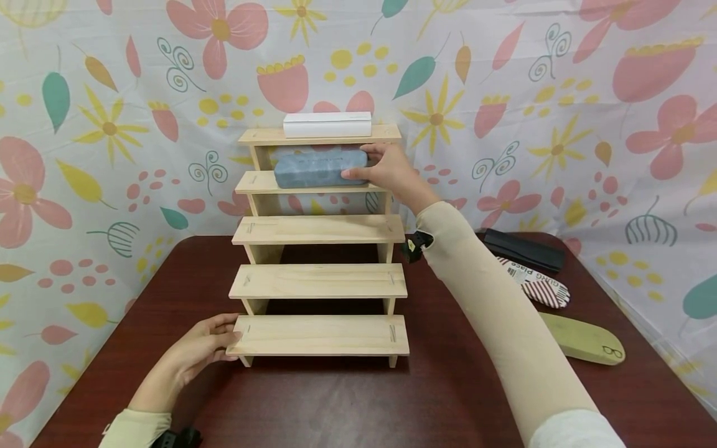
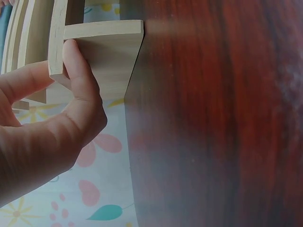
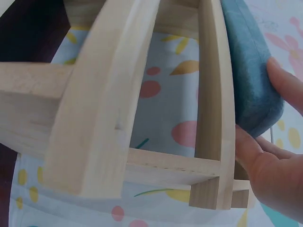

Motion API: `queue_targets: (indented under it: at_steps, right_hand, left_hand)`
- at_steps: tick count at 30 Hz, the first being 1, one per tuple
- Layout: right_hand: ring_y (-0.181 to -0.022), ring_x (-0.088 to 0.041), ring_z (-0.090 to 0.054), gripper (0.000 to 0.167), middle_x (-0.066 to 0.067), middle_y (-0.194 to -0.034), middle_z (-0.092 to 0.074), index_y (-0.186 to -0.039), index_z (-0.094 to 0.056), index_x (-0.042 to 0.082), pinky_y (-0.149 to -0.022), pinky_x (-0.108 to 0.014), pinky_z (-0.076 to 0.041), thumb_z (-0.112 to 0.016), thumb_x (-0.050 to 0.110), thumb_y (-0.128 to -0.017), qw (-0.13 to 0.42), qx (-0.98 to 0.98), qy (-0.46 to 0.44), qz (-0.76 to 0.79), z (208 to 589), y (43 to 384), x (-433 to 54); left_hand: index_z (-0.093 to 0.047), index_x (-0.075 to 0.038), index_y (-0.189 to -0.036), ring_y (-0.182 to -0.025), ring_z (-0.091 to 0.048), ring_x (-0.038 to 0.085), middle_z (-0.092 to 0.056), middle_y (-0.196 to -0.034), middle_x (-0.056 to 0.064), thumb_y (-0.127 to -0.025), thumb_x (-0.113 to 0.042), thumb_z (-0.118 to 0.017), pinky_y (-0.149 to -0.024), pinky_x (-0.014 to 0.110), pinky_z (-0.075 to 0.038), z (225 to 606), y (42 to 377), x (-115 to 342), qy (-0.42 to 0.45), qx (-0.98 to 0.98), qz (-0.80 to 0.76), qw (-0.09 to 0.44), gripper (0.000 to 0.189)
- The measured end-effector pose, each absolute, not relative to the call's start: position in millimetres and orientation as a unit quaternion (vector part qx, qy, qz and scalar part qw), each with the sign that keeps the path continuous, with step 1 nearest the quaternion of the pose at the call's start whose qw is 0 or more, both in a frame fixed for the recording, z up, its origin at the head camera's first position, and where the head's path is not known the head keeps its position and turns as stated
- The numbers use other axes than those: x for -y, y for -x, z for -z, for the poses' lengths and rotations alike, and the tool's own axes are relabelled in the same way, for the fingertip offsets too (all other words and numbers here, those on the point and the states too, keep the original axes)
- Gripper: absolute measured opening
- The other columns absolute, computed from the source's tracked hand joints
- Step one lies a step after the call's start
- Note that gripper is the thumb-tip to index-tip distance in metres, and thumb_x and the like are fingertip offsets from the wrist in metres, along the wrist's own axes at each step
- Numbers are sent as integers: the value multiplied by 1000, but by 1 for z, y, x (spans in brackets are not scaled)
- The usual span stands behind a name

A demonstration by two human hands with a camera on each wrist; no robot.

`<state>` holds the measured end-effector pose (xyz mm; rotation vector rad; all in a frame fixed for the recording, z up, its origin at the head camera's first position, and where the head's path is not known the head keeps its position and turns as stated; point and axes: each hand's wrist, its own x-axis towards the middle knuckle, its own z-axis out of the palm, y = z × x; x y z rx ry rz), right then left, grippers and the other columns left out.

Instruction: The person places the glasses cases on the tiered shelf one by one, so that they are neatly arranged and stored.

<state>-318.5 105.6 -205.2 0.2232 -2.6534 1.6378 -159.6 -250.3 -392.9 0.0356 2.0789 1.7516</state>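
Observation:
A tiered wooden rack (image 1: 318, 280) with several steps stands on the table. On its second step from the top lies a blue glasses case (image 1: 313, 170), long and rounded. My right hand (image 1: 389, 171) grips that case at its right end; the right wrist view shows the thumb and a finger on either side of the case (image 3: 251, 66). At the lowest step's left end, my left hand (image 1: 204, 348) pinches the board between thumb and finger, as the left wrist view shows at the rack (image 2: 57, 42). A white box-shaped case (image 1: 327, 126) lies on the top step.
To the right on the dark red table (image 1: 336, 404) lie a black case (image 1: 523, 249), a striped case with printed lettering (image 1: 538, 283) and a yellow-green case (image 1: 585, 339) with a glasses mark. A flower-patterned cloth (image 1: 476, 81) hangs behind the rack.

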Motion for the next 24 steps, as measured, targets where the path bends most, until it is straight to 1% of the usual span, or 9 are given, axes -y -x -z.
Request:
queue_targets:
  at_steps: [7, 14, 22, 24]
  right_hand:
    - [-133, -16, -41, 80, -6, -147, -44, -145, -43, 11, -102, -30, -42, -81, 30, -77, 21, 854, -79, -515, 208, 317, -105]
    - [-131, -19, -46, 76, -11, -142, -49, -141, -47, 4, -100, -30, -44, -82, 27, -77, 49, 867, -105, -485, 210, 316, -104]
    - [-133, -22, -43, 71, -11, -147, -43, -145, -41, 4, -101, -32, -43, -75, 21, -85, 26, 850, -143, -506, 212, 311, -115]
    - [-134, -23, -42, 69, -11, -146, -43, -145, -40, 5, -102, -33, -42, -73, 22, -87, 21, 845, -153, -512, 212, 308, -120]
  left_hand:
    - [-14, 17, -144, -89, -60, 19, -46, -126, 27, -96, -3, -51, -75, 33, -53, 394, 160, 251, -14, -746, -632, 209, 64]
    - [-14, 17, -144, -90, -60, 19, -45, -127, 28, -96, -3, -51, -75, 33, -53, 395, 160, 252, -14, -746, -631, 210, 64]
    - [-13, 17, -144, -90, -60, 19, -46, -125, 27, -96, -3, -51, -75, 33, -53, 395, 161, 252, -15, -746, -631, 212, 64]
    - [-13, 17, -144, -90, -60, 19, -46, -125, 27, -95, -2, -51, -75, 33, -53, 395, 161, 252, -16, -745, -632, 211, 64]
